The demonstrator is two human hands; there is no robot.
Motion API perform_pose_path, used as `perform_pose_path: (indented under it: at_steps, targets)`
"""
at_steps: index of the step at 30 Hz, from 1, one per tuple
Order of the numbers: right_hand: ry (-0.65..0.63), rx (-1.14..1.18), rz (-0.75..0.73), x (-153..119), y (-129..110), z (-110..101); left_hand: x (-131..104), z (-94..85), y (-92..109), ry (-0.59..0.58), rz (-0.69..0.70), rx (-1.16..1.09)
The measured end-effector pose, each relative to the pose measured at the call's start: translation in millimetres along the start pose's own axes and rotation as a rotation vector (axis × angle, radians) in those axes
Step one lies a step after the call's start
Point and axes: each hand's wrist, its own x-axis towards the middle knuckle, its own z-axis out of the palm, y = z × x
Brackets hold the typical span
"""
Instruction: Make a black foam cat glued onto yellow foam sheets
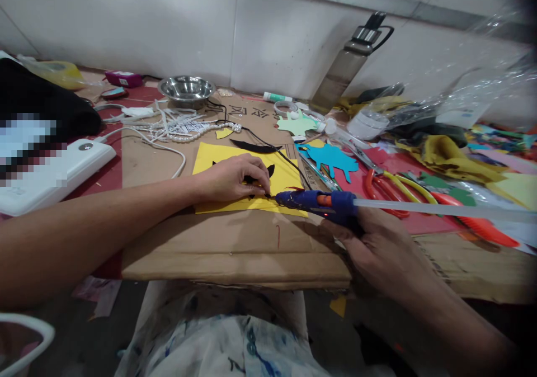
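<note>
My right hand [373, 243] is wrapped round the handle of a blue hot glue gun [314, 202], its nozzle pointing left with a long glue stick out of its back. Under my left hand [239, 178] lies a yellow sheet [210, 156] on the cardboard. The left fingers are bent and pressed together beside the nozzle tip, over small black pieces; what they pinch, if anything, is too small to name. Black pointed shapes show round that hand, partly hidden by it. A curved black strip [255, 146] lies at the sheet's top edge.
Behind the sheet are a steel bowl [187, 90], white cords and a tilted bottle [346, 66]. To the right lie a blue paper cutout [331, 160], red-and-yellow-handled scissors [380, 178] and an orange-red tool [478, 220]. A white power bank [59, 173] sits at the left.
</note>
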Motion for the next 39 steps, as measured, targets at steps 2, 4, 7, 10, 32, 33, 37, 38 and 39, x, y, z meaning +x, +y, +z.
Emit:
perform_pose_path:
  at_steps: [2,4,7,10,32,33,37,38,39]
  targets:
    - [0.008,-0.014,0.002,0,0,1,0,0.2,0,-0.002,0.002,0.000]
    - [0.016,-0.033,-0.002,0,1,2,-1,0.4,-1,-0.004,0.001,0.004]
    - [0.008,-0.046,-0.012,0,1,2,-1,0.4,-1,0.000,0.003,-0.001]
    - [0.008,-0.057,-0.022,-1,1,0,-1,0.0,0,-0.001,0.003,-0.007]
    - [-0.085,0.044,0.145,-1,4,1,-2,-0.2,1,-0.007,0.026,0.027]
    - [-0.089,0.049,0.171,-2,5,1,-2,-0.3,1,-0.007,0.029,0.026]
    - [-0.076,0.087,0.238,-5,10,1,-3,-1.4,2,-0.015,0.032,0.021]
    - [-0.077,0.093,0.245,-5,11,1,-3,-1.7,2,-0.019,0.032,0.020]
    - [-0.082,0.097,0.248,-6,12,1,-3,-2.0,2,-0.023,0.033,0.019]
